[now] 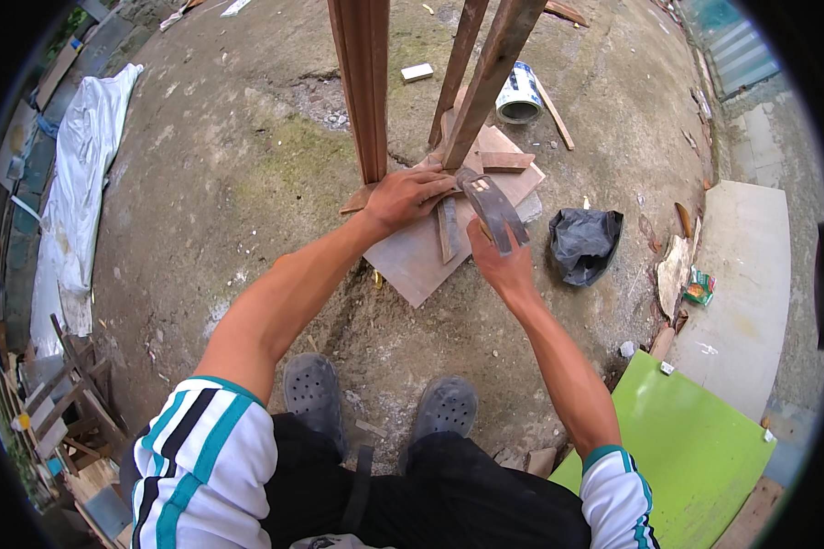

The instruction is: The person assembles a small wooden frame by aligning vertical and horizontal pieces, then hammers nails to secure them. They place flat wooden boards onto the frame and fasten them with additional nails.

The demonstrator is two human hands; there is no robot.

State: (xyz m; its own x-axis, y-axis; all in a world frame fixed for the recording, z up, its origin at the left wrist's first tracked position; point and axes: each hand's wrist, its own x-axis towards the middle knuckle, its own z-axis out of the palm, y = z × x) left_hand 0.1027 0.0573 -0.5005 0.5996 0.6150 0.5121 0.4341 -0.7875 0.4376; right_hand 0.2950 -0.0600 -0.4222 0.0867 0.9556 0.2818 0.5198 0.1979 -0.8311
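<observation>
My left hand [405,197] is closed over a short strip of brown wood [355,199] at the foot of the upright wooden posts, its fingers pointing right. In my right hand [505,265] is a dark, curved hand tool [494,209] with small openings near its far end; its exact kind is unclear. That far end comes close to my left fingertips, beside the slanted post [485,82]. A reddish-brown post [361,91] stands just beyond my left hand. Below both hands lies a flat brown board [414,265], with a small wood offcut [448,229] on it.
Another offcut [506,162] lies on the board's far side. Nearby on the rough ground are a tipped paint can [519,96], a thin stick [555,114], a white block [417,72] and a black plastic bag [584,245]. A green sheet [687,439] lies right; scrap wood [78,403] is piled left.
</observation>
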